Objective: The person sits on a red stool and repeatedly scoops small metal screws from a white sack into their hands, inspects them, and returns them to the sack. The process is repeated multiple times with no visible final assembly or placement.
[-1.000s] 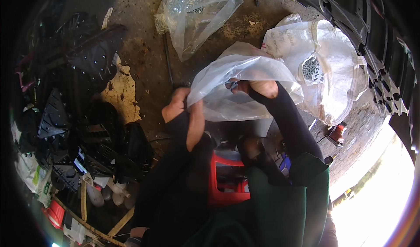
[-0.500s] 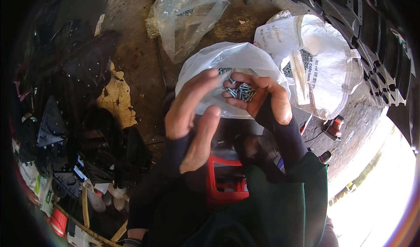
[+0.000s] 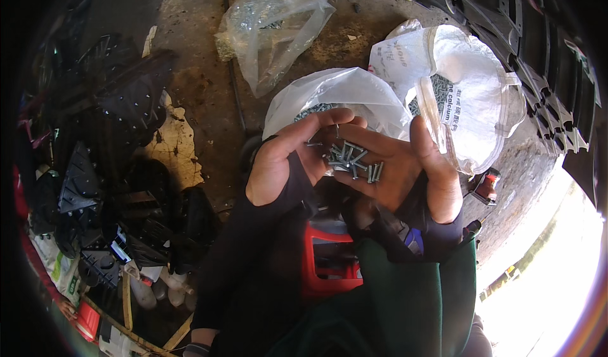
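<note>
A small heap of silvery screws [image 3: 352,157] lies on the upturned palm of my right hand [image 3: 396,167], its thumb sticking up and fingers pointing left. My left hand [image 3: 278,157] is cupped against it, fingertips meeting at the heap. One loose screw [image 3: 313,144] shows against the inside of my left fingers, which are partly hidden. Just beyond both hands sits an open translucent white plastic bag [image 3: 361,91], with more screws [image 3: 315,111] visible inside.
Farther off lies a clear plastic bag [image 3: 269,37] of small metal parts. A white woven sack [image 3: 475,97] holding screws stands at right, near a red-and-black power tool [image 3: 487,185]. Black plastic parts [image 3: 79,176] pile up at left. A red plastic stool [image 3: 310,262] is below my hands.
Both hands have drawn back toward me from over the plastic bag and come together. My right palm has opened wider under the screws, and my left hand has closed in beside it.
</note>
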Motion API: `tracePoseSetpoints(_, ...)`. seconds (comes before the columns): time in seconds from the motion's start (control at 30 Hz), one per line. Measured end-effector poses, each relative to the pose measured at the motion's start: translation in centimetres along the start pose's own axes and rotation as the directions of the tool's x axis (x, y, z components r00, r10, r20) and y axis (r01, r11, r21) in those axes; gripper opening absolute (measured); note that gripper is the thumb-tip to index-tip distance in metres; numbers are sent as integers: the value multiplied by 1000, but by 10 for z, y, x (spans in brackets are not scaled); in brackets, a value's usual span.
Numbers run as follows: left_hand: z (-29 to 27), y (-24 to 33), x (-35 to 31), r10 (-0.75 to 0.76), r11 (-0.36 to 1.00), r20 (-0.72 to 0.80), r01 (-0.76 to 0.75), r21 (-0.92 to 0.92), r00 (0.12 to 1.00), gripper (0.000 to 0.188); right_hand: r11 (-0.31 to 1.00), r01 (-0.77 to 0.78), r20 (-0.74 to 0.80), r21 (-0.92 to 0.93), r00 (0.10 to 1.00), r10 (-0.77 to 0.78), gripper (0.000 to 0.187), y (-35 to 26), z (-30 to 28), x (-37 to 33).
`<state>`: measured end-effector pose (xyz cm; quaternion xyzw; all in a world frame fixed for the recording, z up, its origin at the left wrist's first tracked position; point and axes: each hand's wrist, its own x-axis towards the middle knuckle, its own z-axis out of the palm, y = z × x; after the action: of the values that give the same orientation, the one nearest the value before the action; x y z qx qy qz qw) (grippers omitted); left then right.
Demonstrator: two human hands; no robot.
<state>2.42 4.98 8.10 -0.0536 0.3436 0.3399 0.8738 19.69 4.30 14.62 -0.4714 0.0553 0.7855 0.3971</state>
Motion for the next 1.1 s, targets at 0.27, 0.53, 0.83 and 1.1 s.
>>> tracePoseSetpoints(0.27, -2, -2, 0, 54, 996, -68, -59, -71, 996, 42, 990, -28, 53, -135, 998, 36, 99, -9, -12, -1)
tracePoseSetpoints(0.53, -7, 0, 4, 30, 993, 13, -29, -114, 999, 40, 984, 0, 46, -176, 999, 9, 99, -9, -11, -6)
tracePoseSetpoints(0.83, 1, -6, 6, 60, 989, -132, -76, -125, 989, 42, 968, 25, -56, -249, 998, -41, 105, 3, 4, -13)
tracePoseSetpoints(1.1, -4, 1, 5, 38, 991, -45, -44, -126, 998, 43, 971, 74, -41, -227, 996, -85, 106, -13, -5, -9)
